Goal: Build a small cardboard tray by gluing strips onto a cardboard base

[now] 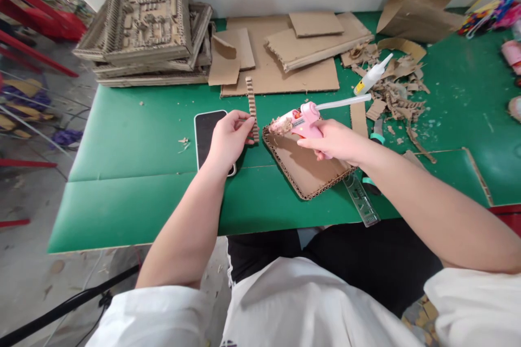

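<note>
My right hand (331, 141) is wrapped round the handle of a pink hot glue gun (306, 121), with a long clear glue stick (344, 101) poking out of its back. The gun's nozzle end, crusted with brownish bits, is over the far left corner of a shallow cardboard tray (299, 165) with corrugated edges. Between thumb and fingers, my left hand (231, 133) pinches a narrow strip of corrugated cardboard (251, 100), left of the tray. Partly under my left hand and wrist lies a smartphone (207, 133) with a dark screen.
Stacked cardboard trays (150, 27) stand at the back left, beside flat cardboard sheets (280, 76). A white glue bottle (372, 75) lies by cardboard scraps (401, 92) on the right. A clear ruler (362, 203) and a black-and-teal tool (376, 135) are partly hidden near my right forearm.
</note>
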